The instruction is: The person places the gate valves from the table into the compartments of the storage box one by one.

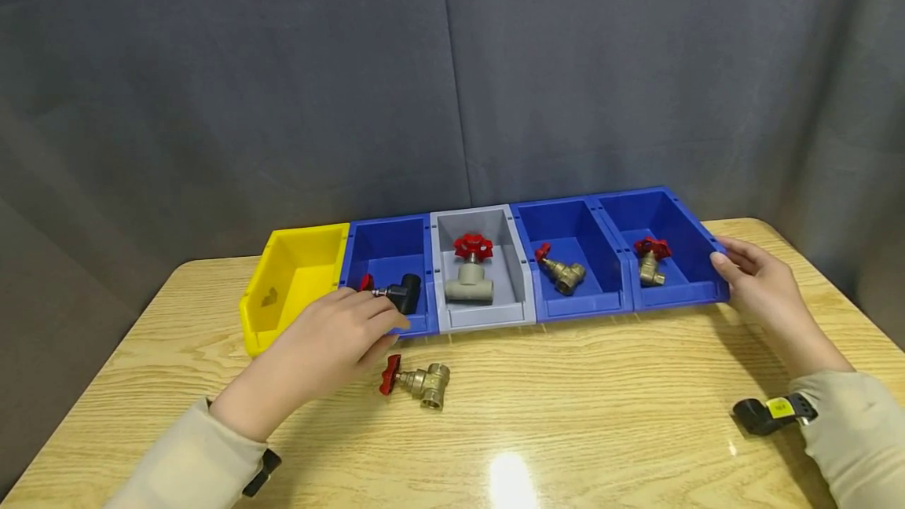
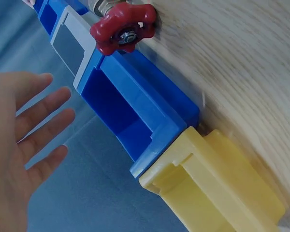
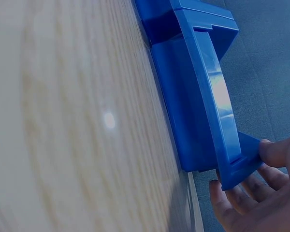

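Observation:
My left hand [image 1: 339, 332] hovers at the front of the left blue bin [image 1: 385, 232], its fingers loosely spread and holding nothing in the left wrist view. Behind its fingertips, a black valve [image 1: 408, 294] with a red handwheel lies in that bin. On the table just right of the hand is a brass valve [image 1: 429, 385], whose red handwheel [image 2: 106, 31] faces the left wrist camera. My right hand [image 1: 771, 289] grips the outer front corner of the rightmost blue bin [image 3: 193, 106], thumb on the wall and fingers beneath. A small brass valve [image 1: 650, 269] lies inside.
A yellow bin [image 1: 258, 297] ends the row at left. The grey bin [image 1: 488, 319] in the middle holds a grey valve [image 1: 470, 286]. Beside it, another blue bin [image 1: 587, 305] contains a brass valve [image 1: 568, 276]. A grey curtain [image 1: 452, 85] hangs behind the wooden table [image 1: 601, 415].

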A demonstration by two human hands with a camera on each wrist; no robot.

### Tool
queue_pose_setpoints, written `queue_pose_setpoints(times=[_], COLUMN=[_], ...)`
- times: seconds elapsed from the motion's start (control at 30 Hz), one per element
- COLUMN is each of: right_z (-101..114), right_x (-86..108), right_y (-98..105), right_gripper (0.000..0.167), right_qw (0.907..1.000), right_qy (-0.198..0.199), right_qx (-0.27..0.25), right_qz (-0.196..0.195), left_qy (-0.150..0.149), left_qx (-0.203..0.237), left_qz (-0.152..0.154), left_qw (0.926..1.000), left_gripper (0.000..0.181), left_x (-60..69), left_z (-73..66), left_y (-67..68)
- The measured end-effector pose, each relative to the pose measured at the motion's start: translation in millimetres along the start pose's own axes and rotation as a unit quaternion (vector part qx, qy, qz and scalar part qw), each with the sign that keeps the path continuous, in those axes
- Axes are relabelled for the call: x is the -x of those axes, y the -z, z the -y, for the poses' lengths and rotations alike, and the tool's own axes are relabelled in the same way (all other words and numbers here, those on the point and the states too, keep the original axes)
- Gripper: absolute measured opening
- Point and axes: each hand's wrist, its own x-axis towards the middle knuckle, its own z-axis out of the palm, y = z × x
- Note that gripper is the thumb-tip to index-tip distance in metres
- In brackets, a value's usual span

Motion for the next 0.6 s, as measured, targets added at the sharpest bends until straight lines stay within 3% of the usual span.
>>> queue_pose_setpoints(times=[0.3, 0.47, 0.6], right_z=[5, 3, 1], right_x=[-1.1, -1.2, -0.6], right_y=[1, 1, 0], right_gripper=[0.064, 0.064, 0.062], right_qw=[0.9999, 0.9998, 0.9997], right_qy=[0.005, 0.004, 0.009], right_qx=[0.012, 0.021, 0.024], right_qz=[0.000, -0.001, -0.005], left_qy=[-0.019, -0.038, -0.039], left_qx=[0.011, 0.013, 0.017], left_qz=[-0.001, -0.018, -0.010], left_qw=[0.9998, 0.9990, 0.9991], left_gripper=[0.017, 0.016, 0.017], left_x=[1.2, 0.5, 1.7], left_z=[-7.8, -11.2, -15.2], left_y=[-2.7, -10.4, -18.3])
